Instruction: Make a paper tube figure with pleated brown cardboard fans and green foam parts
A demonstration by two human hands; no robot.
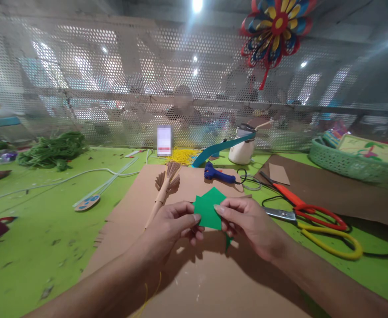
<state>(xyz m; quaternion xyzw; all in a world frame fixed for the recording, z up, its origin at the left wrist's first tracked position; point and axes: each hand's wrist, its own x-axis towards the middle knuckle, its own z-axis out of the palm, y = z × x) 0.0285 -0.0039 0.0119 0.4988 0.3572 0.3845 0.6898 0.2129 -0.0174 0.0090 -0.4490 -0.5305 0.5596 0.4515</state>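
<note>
Green paper (210, 216), whether one piece or two I cannot tell, is up over one brown sheet (127, 212), the left hand (175, 221) and right hand (248, 221) each pinching a side, thumbs closed against fingers. Beyond are one paper stalk (161, 194) and one glue gun (218, 173); to the right, one pair of scissors (281, 214) and one basket (355, 165).

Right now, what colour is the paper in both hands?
The paper is green; it shows best in the head view.
</note>
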